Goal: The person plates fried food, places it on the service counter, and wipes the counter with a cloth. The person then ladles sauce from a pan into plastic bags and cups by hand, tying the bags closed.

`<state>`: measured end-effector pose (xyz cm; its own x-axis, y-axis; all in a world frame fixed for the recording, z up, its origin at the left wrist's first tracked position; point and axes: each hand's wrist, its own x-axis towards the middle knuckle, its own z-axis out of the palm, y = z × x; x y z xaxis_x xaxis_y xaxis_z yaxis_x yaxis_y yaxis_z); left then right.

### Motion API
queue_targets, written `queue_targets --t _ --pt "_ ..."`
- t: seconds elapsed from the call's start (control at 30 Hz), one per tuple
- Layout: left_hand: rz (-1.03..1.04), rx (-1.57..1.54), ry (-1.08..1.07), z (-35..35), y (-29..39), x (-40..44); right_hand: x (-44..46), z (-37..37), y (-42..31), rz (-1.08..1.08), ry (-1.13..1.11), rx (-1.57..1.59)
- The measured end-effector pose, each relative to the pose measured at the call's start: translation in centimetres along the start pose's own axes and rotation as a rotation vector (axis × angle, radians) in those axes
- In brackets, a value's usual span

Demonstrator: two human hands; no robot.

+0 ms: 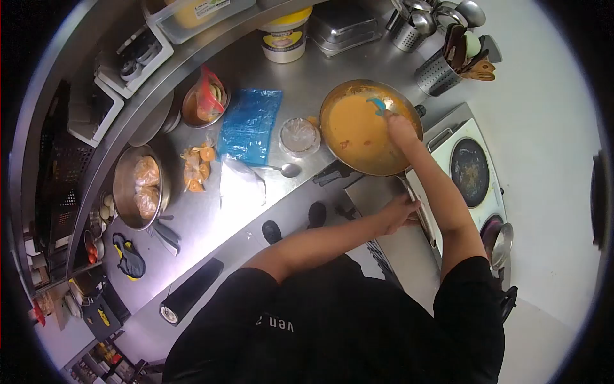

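Note:
A large frying pan (332, 152) holds an orange, creamy sauce (355, 121) with a few darker reddish bits near its lower edge. My right hand (401, 131) is closed around a turquoise spatula (377, 104), whose blade dips into the sauce at the far side. Lower down, my left hand (401, 214) grips the pan's long metal handle (409, 189); the fingers are partly hidden. Just left of the pan sits a round, clear-covered container (300, 137). A spoon (290, 170) lies near the counter edge.
Right of the pan stands a white two-plate cooker (470, 168). Utensil holders (437, 74) and a white tub (283, 46) line the back. Leftwards lie a blue plastic bag (251, 125), bagged orange food (196, 168), a steel bowl (118, 185) and a knife (167, 238).

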<state>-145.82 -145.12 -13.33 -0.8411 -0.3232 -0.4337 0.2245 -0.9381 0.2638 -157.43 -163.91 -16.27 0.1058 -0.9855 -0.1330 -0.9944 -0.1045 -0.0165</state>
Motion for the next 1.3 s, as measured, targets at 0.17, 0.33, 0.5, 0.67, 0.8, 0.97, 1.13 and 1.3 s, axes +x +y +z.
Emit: queue_targets --t 0.17,0.33,0.5,0.67,0.8,0.97,1.13,1.3 --pt "0.022 0.17 -0.016 -0.4 0.5 -0.3 -0.4 0.9 -2.2 -0.161 -0.032 0.035" --pt "0.009 0.196 0.043 0.0 1.0 -1.5 -3.5 -0.4 -5.6 -0.287 -0.009 0.307" --pt "-0.002 0.241 0.139 0.6 0.7 -2.2 -4.8 -2.6 -6.3 0.251 -0.75 1.269" --pt "0.015 0.229 0.057 0.0 0.4 -2.0 -4.0 -2.4 -5.5 0.295 -0.841 1.321" --pt "-0.039 0.212 -0.016 -0.5 1.1 -2.2 -3.8 -2.8 -4.8 0.178 -0.808 1.235" --pt "-0.103 0.183 -0.126 -0.8 0.7 -2.3 -3.6 -3.6 -3.5 0.241 -0.715 1.288" --pt "-0.082 0.252 -0.072 -1.1 -0.2 -2.8 -4.4 -5.2 -3.1 0.169 -0.636 1.202" --pt "-0.055 0.254 -0.046 -4.0 -0.7 -1.7 -4.7 -5.6 -3.0 0.219 -0.551 1.286"
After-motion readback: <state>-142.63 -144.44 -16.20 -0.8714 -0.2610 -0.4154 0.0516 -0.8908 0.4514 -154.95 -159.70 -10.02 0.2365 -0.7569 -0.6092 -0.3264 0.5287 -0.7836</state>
